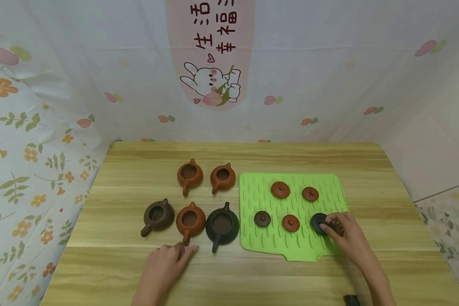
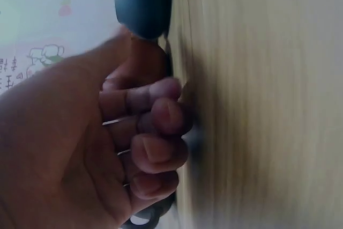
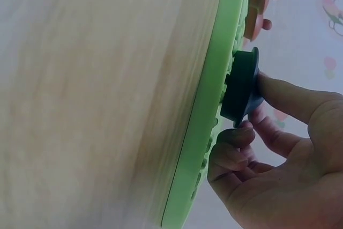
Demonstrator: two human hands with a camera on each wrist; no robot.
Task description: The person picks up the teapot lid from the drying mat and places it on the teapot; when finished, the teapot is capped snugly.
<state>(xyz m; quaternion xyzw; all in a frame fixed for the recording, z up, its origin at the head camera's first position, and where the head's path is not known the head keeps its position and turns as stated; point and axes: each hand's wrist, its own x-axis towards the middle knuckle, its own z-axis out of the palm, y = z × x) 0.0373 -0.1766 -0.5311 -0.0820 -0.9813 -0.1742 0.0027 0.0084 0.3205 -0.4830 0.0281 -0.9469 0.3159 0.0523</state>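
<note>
My right hand (image 1: 344,231) pinches the black teapot lid (image 1: 318,224) by its knob at the right of the green mat (image 1: 267,244). In the right wrist view the lid (image 3: 242,87) stands close over the mat's ridges, thumb against its top. My left hand (image 1: 164,265) rests on the table just in front of the reddish-brown teapot (image 1: 200,227), holding nothing, its fingers loosely curled in the left wrist view. Beside that pot stand a black lidless teapot (image 1: 233,227) on the right and a dark brown one (image 1: 167,216) on the left.
Two more orange-brown lidless teapots (image 1: 181,180) (image 1: 229,180) stand farther back. On the mat lie a dark brown lid (image 1: 262,219) and three reddish ones, such as the lid (image 1: 280,190) at the back. A small black object (image 1: 352,300) is at the front edge of view, near the right forearm.
</note>
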